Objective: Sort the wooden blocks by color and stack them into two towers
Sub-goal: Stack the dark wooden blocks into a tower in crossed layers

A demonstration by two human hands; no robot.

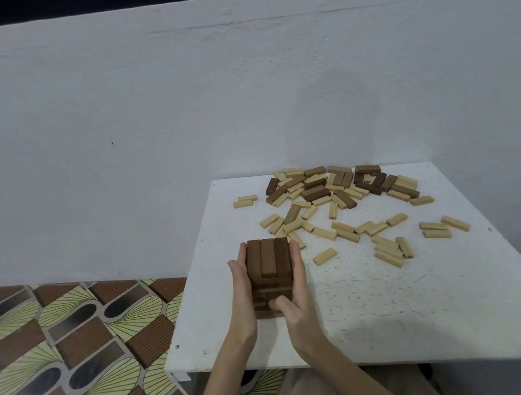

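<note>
A: Head view. What's on the white board (411, 310)?
B: Dark tower (271, 275) near its left edge, three dark blocks across the top, layers crossed underneath.
A: Hands?
B: Left hand (244, 299) flat against the tower's left side, fingers straight. Right hand (298, 291) flat on the right side, thumb pressing the front face low down.
A: Loose blocks?
B: Mixed pile (333, 184) of dark and light blocks at the far edge by the white wall (167, 109). Light blocks (389, 244) scattered to the right of the tower.
A: Floor?
B: Patterned mat (64, 354) on the left.
</note>
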